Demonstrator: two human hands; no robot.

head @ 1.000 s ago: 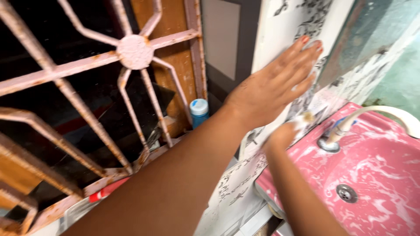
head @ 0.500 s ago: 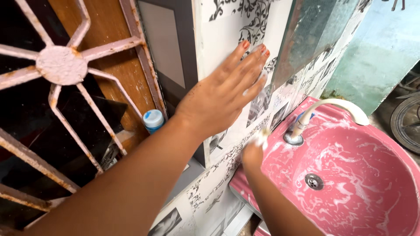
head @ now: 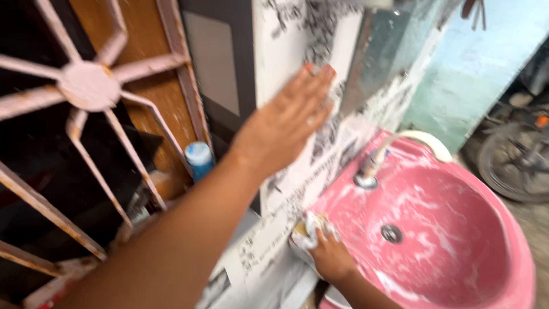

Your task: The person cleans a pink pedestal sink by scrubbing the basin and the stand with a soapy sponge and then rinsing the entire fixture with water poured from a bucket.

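Soapy foam streaks the pink sink point(head: 457, 252) below you. Your right hand point(head: 329, 257) is closed around a sudsy sponge point(head: 309, 229), pressing it on the near rim to scrub. Your left hand point(head: 286, 123), open flat, braces on the patterned wall tiles point(head: 337, 137); beyond stands the tap point(head: 372, 166).

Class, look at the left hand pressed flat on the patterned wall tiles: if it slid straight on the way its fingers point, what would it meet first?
Probably the mirror: the left hand points up-right along the tiled wall.
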